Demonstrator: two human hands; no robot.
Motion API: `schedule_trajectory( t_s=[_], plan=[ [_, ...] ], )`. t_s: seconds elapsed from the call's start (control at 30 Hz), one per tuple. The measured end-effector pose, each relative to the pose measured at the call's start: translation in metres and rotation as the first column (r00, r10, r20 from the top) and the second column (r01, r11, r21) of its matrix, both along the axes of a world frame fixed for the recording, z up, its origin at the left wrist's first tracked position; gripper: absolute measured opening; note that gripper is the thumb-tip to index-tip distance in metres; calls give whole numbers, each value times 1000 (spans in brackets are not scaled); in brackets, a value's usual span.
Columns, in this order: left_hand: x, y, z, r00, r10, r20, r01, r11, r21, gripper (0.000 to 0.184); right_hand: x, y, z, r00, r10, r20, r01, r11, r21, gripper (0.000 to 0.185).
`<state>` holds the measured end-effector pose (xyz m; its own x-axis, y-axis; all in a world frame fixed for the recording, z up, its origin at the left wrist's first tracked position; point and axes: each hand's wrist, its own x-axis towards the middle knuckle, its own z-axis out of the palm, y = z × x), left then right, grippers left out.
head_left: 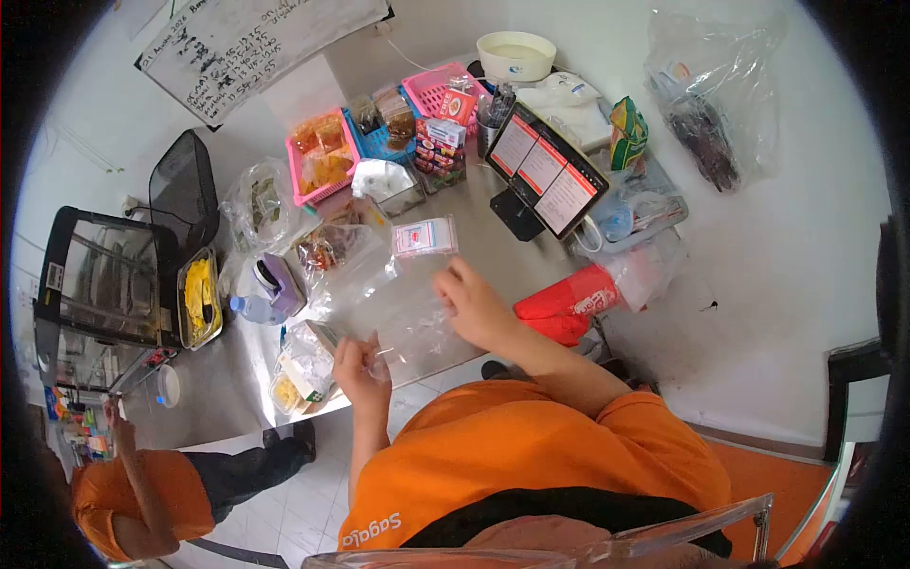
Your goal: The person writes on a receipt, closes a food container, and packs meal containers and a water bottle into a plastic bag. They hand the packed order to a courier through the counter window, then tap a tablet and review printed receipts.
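A clear plastic bag is stretched between my two hands over the steel table's front edge. My left hand is closed on the bag's near left edge, with the fingers pinched together. At the bag's right side, my right hand is curled, its fingers pinching the plastic. Just beyond the right hand lies a small white pack with a blue and red print. Left of the bag are plastic-wrapped brown food packets. Beside my left hand sits a box with yellow food.
A tablet screen on a stand and a red bag are to the right. Baskets, including a pink one, line the back. A glass display case stands left, near a co-worker in an orange shirt.
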<state>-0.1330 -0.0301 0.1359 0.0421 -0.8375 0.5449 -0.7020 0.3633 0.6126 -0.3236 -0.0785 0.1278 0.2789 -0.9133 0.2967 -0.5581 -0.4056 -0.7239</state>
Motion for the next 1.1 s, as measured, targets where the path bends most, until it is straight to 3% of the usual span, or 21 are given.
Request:
schedule_trajectory(
  t_s=[0.03,0.13,0.2,0.27,0.33,0.43,0.47,0.57,0.87,0.97,1.03,1.07,1.1],
  plan=[
    [-1,-1,0,999,11,-30,-12,1000,-16,13,-13,-2,-1,999,-25,-43,26,999,29,35],
    [-4,1,-10,1000,-8,-14,8,1000,-9,11,-48,0,12,970,221,98,-237,953,190,33],
    [3,-1,-23,999,39,-30,-39,999,0,12,-82,-8,-19,994,85,65,-82,996,-46,38],
    [10,-3,-27,996,82,-47,-77,993,94,13,-127,-14,-20,908,-295,-296,202,930,-308,40],
    [9,1,-36,992,110,-69,-100,986,135,16,-152,-21,-25,747,-494,-445,453,868,-202,40],
    [-1,1,-41,985,46,-165,-21,989,146,18,-170,-31,-23,690,-538,-484,505,837,-211,32],
    [-1,2,-38,993,70,-95,-46,971,235,20,-177,-35,-32,685,-566,-458,499,823,-271,31],
    [4,-4,-60,958,56,-280,8,975,221,24,-181,-38,-31,645,-578,-501,563,802,-201,32],
    [-4,-2,-40,989,58,-133,-31,980,196,23,-185,-38,-32,626,-617,-478,598,772,-213,32],
    [-3,-1,-41,977,81,-196,-29,967,252,20,-174,-31,-29,760,-557,-335,530,829,-178,38],
    [-4,-1,-37,977,70,-201,-18,968,250,18,-146,-18,-31,901,-393,-185,348,907,-236,48],
    [-4,1,-36,977,66,-203,-13,968,251,17,-124,-5,-19,980,-193,-45,194,981,22,53],
    [-7,1,-36,939,85,-334,0,969,247,17,-99,8,-6,989,-20,144,-17,969,248,58]
  ],
)
